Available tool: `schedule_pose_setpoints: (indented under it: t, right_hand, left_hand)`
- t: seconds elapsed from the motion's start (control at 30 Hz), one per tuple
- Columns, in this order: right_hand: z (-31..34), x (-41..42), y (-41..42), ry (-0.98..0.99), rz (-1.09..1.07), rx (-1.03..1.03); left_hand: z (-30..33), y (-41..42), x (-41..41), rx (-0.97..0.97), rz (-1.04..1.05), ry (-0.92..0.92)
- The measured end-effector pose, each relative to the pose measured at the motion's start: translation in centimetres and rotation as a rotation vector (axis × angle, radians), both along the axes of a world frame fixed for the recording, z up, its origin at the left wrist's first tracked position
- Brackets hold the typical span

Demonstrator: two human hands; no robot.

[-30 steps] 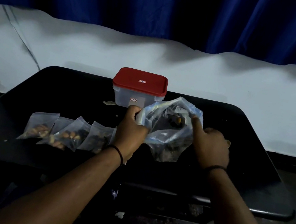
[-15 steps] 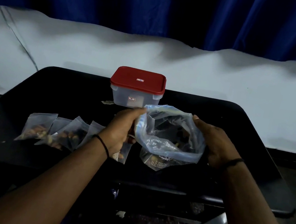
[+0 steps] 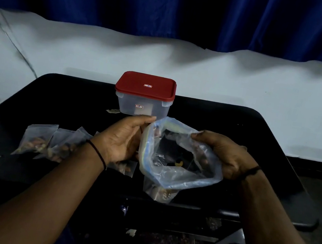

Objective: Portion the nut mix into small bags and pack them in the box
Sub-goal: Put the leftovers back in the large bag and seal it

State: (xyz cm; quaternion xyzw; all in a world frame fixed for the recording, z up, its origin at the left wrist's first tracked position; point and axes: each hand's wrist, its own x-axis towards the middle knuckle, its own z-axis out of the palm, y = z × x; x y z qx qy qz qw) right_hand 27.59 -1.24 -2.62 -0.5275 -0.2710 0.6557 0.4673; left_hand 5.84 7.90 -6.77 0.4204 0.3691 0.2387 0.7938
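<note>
Between the left hand (image 3: 123, 139) and right hand (image 3: 222, 152), both pinching its rim, hangs the open bag (image 3: 178, 166).

One large open bag (image 3: 179, 158) and one red-lidded box (image 3: 144, 96) are on the table. At least four small filled bags (image 3: 47, 141) lie left; overlap hides the exact count.

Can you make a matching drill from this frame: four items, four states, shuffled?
Items:
1. large clear zip bag
2. clear plastic box with red lid
3. small filled clear bags
4. black table

States:
A. lying in a row, left
B. held open by both hands
C. bears everything
D. closed, at far edge

Pairs: 1-B, 2-D, 3-A, 4-C
</note>
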Motion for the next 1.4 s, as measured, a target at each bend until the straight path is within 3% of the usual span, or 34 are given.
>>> schedule_pose_setpoints:
  t: [0.1, 0.17, 0.27, 0.33, 0.4, 0.47, 0.57, 0.7, 0.83, 0.93, 1.0, 1.27, 1.33, 1.4]
  right_hand:
    - [-1.6, 0.4, 0.9, -0.412, -0.028, 0.127]
    - [-2.2, 0.5, 1.3, -0.775, -0.077, 0.213]
    - [-2.4, 0.1, 1.4, -1.315, -0.154, 0.313]
    - [-2.0, -0.8, 1.2, -1.521, -0.242, 0.326]
    - [-1.7, -2.0, 1.4, -1.621, -0.343, 0.292]
    - [-1.6, -2.3, 1.6, -1.552, -0.453, 0.252]
    - [-2.4, -0.7, 2.3, -1.336, -0.401, 0.063]
    - [-3.0, 0.8, 2.2, -0.578, -0.263, 0.039]
    - [-3.0, 2.0, 1.8, -0.14, -0.098, 0.076]
    - [-2.5, 2.1, 1.4, -0.042, -0.105, 0.111]
    - [-2.4, 2.1, 1.0, 0.026, -0.112, 0.179]
    - [-2.4, 1.2, 1.0, -0.123, -0.267, 0.242]
    - [-2.6, 1.0, 0.9, -0.159, -0.293, 0.246]
    - [-2.9, 0.8, 0.9, -0.172, -0.306, 0.256]
  left_hand:
    - [0.0, -0.4, 0.6, 0.078, 0.027, 0.009]
    - [-0.2, -0.5, 1.0, 0.257, 0.095, 0.096]
    - [-1.0, -0.3, 1.2, 0.793, 0.274, 0.444]
    - [-1.0, -0.8, 1.5, 1.087, 0.376, 0.687]
    - [-0.6, -1.4, 1.7, 1.221, 0.515, 0.829]
    - [-0.4, -1.5, 1.8, 1.232, 0.625, 0.816]
    - [-0.9, -0.5, 1.8, 0.898, 0.655, 0.722]
    - [-0.9, -0.5, 2.1, 0.402, 0.642, 0.327]
    - [0.1, -0.5, 1.7, 0.119, 0.419, 0.036]
    - [0.8, -0.8, 1.5, 0.059, 0.219, -0.17]
    - [0.7, -1.0, 1.4, 0.11, 0.155, -0.209]
    - [-0.4, -1.2, 1.1, 0.508, 0.125, 0.254]
    - [-0.1, -1.1, 0.3, 0.435, 0.009, 0.311]
    - [-0.1, -0.7, -0.8, 0.336, -0.132, 0.238]
